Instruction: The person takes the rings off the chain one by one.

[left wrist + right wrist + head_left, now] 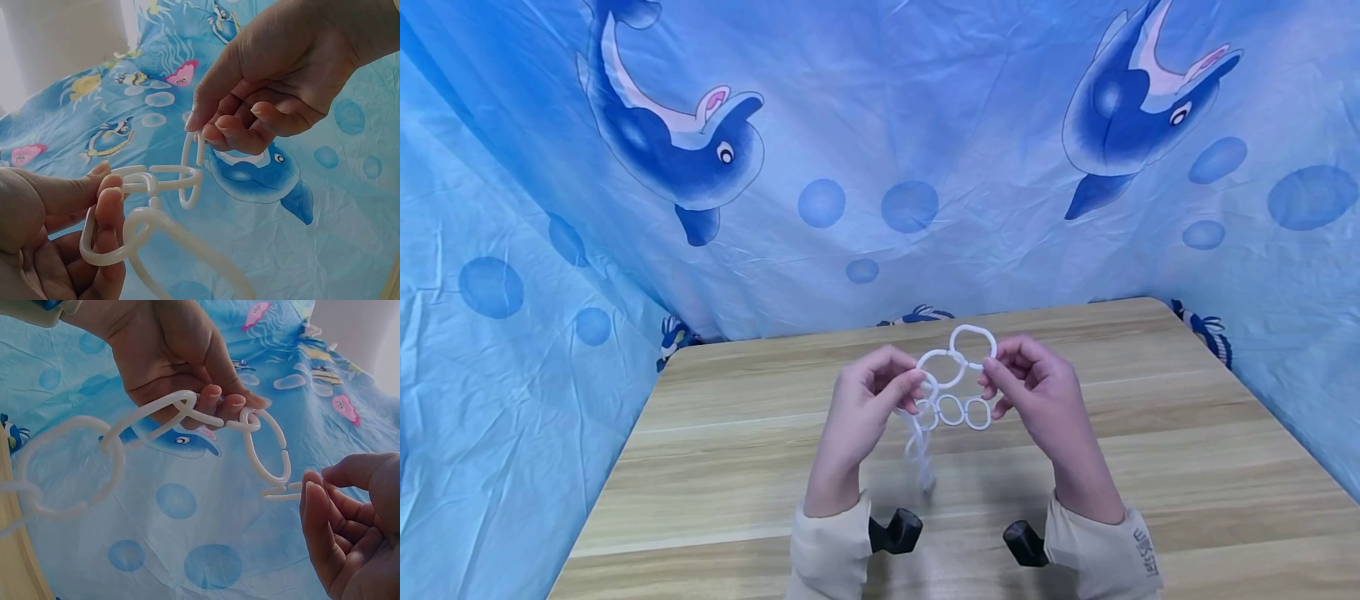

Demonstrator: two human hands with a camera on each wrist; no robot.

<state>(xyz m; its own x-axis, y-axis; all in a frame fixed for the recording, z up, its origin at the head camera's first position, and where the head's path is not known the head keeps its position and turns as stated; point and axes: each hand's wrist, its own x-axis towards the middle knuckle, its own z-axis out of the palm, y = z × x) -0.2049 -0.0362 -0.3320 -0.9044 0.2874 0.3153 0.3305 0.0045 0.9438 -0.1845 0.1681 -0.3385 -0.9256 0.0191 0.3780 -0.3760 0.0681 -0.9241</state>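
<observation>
Both hands hold a chain of white plastic rings up over the table, close together. My left hand point(867, 408) pinches the chain near a ring point(934, 353) between thumb and fingertips. The end ring point(973, 327) is pinched at its edge by my right hand point(1043, 396), thumb against index finger. These two rings are linked, and a narrow gap shows in the side of the one nearer the left hand point(56, 231). More linked rings point(119, 459) hang from the left hand. A row of white rings point(951, 424) shows below the hands in the head view.
A wood-grain table point(715, 467) fills the lower part of the head view. Behind and beside it hangs a blue curtain point(1000, 250) printed with dolphins and bubbles. Black wrist mounts point(901, 531) stick out from the beige sleeves point(827, 550).
</observation>
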